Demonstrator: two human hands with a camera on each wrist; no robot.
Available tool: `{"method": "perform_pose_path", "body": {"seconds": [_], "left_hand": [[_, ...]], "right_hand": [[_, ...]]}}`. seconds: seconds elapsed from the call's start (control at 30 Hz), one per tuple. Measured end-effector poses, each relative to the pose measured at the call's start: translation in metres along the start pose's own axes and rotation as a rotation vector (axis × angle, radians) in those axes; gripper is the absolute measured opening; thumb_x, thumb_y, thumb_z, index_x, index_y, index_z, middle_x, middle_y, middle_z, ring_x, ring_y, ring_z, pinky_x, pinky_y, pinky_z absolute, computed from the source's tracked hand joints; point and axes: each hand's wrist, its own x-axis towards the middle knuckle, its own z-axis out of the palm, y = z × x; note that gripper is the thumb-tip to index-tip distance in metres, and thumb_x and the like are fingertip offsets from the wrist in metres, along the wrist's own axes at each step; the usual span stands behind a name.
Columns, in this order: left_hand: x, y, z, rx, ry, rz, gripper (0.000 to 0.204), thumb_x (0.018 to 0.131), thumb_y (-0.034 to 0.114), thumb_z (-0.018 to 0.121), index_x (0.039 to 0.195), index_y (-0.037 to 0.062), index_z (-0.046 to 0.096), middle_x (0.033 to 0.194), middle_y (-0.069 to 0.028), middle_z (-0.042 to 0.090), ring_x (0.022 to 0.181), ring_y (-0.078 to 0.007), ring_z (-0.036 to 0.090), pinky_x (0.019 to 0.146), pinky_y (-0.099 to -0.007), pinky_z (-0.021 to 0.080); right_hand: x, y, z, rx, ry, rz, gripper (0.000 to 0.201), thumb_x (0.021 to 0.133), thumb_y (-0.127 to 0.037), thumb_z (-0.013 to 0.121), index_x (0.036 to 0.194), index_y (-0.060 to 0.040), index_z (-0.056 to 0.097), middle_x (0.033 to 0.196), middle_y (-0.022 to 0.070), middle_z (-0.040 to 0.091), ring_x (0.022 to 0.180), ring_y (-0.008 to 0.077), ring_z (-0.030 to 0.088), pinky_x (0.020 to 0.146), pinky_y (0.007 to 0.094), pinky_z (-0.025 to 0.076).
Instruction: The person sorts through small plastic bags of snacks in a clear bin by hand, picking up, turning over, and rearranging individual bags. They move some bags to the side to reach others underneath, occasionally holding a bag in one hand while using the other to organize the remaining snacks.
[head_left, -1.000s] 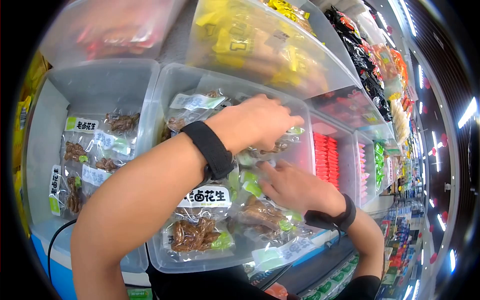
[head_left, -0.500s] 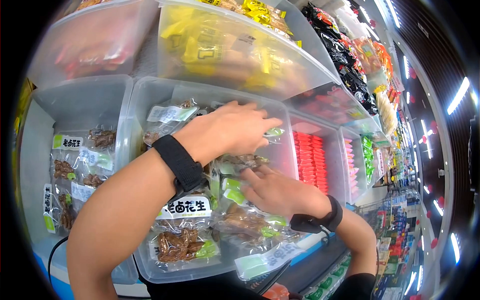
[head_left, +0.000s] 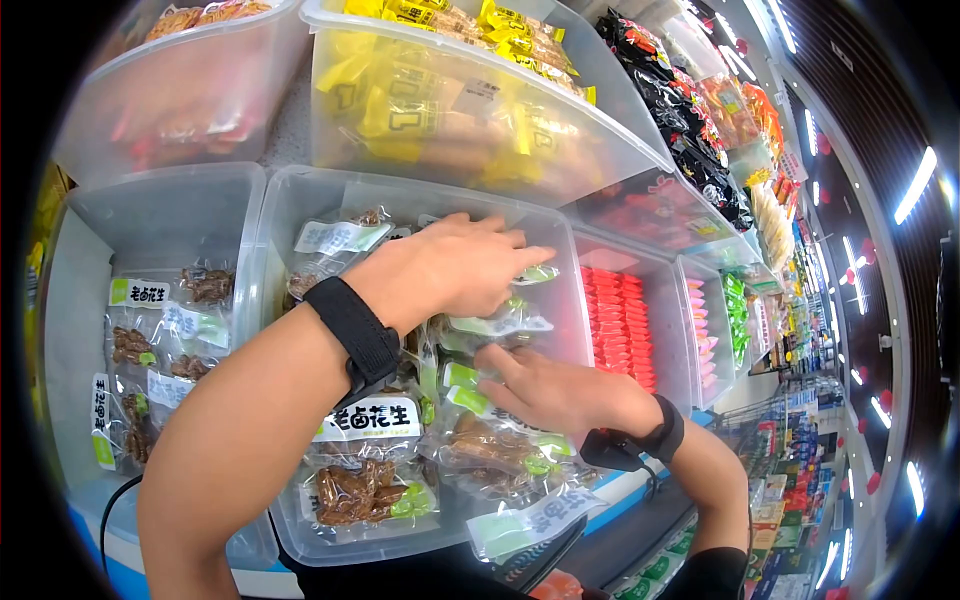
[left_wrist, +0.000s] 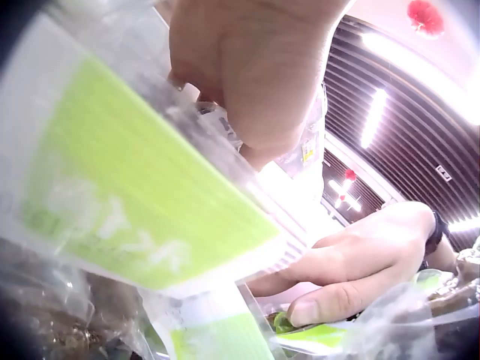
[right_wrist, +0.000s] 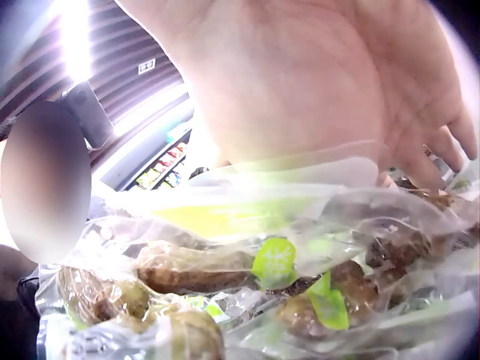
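Note:
My left hand [head_left: 460, 268] lies palm down over clear packets of brown food in the middle bin [head_left: 300, 550], its fingers spread toward the right wall. In the left wrist view a large green-and-white label [left_wrist: 142, 180] stands close below that left hand [left_wrist: 255, 67]. Just nearer to me, my right hand [head_left: 560, 392] rests on other packets, fingers pointing left. A packet with a pale label [head_left: 505, 326] lies between the hands. The right wrist view shows the right palm [right_wrist: 292, 97] above packets [right_wrist: 195, 274]; what its fingertips touch is partly hidden.
A left bin [head_left: 75, 330] holds similar packets. Behind stands a raised bin [head_left: 480, 130] of yellow packets. To the right are red packets [head_left: 620, 320] and green packets [head_left: 736, 315]. One packet [head_left: 530, 525] overhangs the middle bin's front right edge. A black cable [head_left: 108, 510] hangs at left.
The head view has shifted, so the bins appear further left and lower. A pale packet label now shows between the hands, where brown contents showed before. Both hands remain over the middle bin.

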Motion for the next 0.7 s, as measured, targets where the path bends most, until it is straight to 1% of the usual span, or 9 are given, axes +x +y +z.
{"method": "perform_pose_path", "body": {"seconds": [0.07,0.1,0.17,0.2,0.27,0.4,0.53,0.63,0.7], "left_hand": [[0.000,-0.001,-0.003,-0.035,-0.016,0.014,0.068,0.089,0.026,0.067,0.151,0.0174,0.040,0.140,-0.0106,0.054,0.131,-0.0289,0.049,0.106,-0.0492,0.042],[0.000,-0.002,-0.005,-0.034,-0.016,0.014,0.068,0.089,0.026,0.067,0.151,0.0174,0.040,0.140,-0.0106,0.054,0.131,-0.0289,0.049,0.106,-0.0492,0.042],[-0.001,-0.004,-0.007,-0.087,-0.015,0.032,0.074,0.083,0.026,0.071,0.150,0.0151,0.041,0.138,-0.0125,0.056,0.127,-0.0313,0.052,0.105,-0.0483,0.043],[-0.002,-0.003,-0.009,-0.086,-0.016,0.031,0.074,0.083,0.026,0.071,0.150,0.0151,0.041,0.138,-0.0125,0.056,0.127,-0.0313,0.052,0.105,-0.0483,0.043],[-0.005,0.000,-0.014,-0.099,-0.025,0.008,0.077,0.078,0.024,0.074,0.148,0.0131,0.043,0.135,-0.0140,0.058,0.122,-0.0338,0.055,0.104,-0.0468,0.044],[-0.002,-0.006,-0.007,-0.080,-0.014,0.041,0.075,0.076,0.021,0.073,0.145,0.0114,0.045,0.130,-0.0149,0.060,0.117,-0.0356,0.058,0.103,-0.0460,0.045],[0.002,-0.001,-0.008,-0.087,-0.031,-0.031,0.065,0.078,0.015,0.069,0.140,0.0096,0.050,0.125,-0.0157,0.062,0.115,-0.0359,0.060,0.101,-0.0464,0.046],[0.004,-0.001,-0.004,-0.081,-0.026,-0.055,0.060,0.079,0.011,0.066,0.137,0.0091,0.052,0.125,-0.0160,0.062,0.115,-0.0358,0.060,0.100,-0.0465,0.047],[0.004,-0.002,-0.002,-0.080,-0.015,-0.067,0.058,0.080,0.010,0.065,0.137,0.0091,0.053,0.125,-0.0160,0.062,0.115,-0.0356,0.060,0.100,-0.0464,0.047]], "right_hand": [[0.001,0.002,0.002,0.007,0.006,-0.013,0.043,0.106,-0.034,0.039,0.128,0.0030,0.039,0.100,0.0356,0.061,0.105,0.0503,0.058,0.093,0.0528,0.044],[0.001,0.003,0.002,0.014,0.012,-0.025,0.043,0.106,-0.034,0.039,0.128,0.0032,0.040,0.100,0.0352,0.062,0.106,0.0499,0.058,0.094,0.0525,0.044],[0.000,0.002,0.002,0.023,0.012,-0.021,0.043,0.106,-0.034,0.039,0.128,0.0036,0.041,0.099,0.0350,0.062,0.106,0.0494,0.059,0.094,0.0524,0.044],[0.000,0.002,0.002,0.032,0.013,-0.016,0.043,0.106,-0.034,0.039,0.128,0.0041,0.042,0.099,0.0348,0.062,0.106,0.0490,0.059,0.094,0.0523,0.044],[0.000,0.003,0.004,0.035,0.036,-0.034,0.043,0.106,-0.033,0.040,0.127,0.0042,0.043,0.099,0.0342,0.063,0.105,0.0488,0.059,0.094,0.0519,0.044],[-0.001,0.001,0.003,0.000,0.070,-0.072,0.040,0.105,-0.031,0.043,0.125,0.0042,0.044,0.099,0.0320,0.063,0.104,0.0482,0.059,0.093,0.0509,0.045],[0.000,0.002,0.004,0.013,0.083,-0.079,0.038,0.105,-0.029,0.045,0.124,0.0038,0.044,0.101,0.0313,0.062,0.104,0.0482,0.058,0.093,0.0509,0.044],[-0.004,-0.001,0.002,0.027,0.080,-0.065,0.037,0.105,-0.028,0.045,0.127,0.0018,0.043,0.105,0.0308,0.062,0.104,0.0488,0.058,0.093,0.0513,0.044],[-0.007,-0.003,0.001,0.032,0.115,-0.097,0.037,0.104,-0.025,0.047,0.132,-0.0013,0.042,0.109,0.0304,0.061,0.103,0.0495,0.058,0.091,0.0521,0.045]]}}
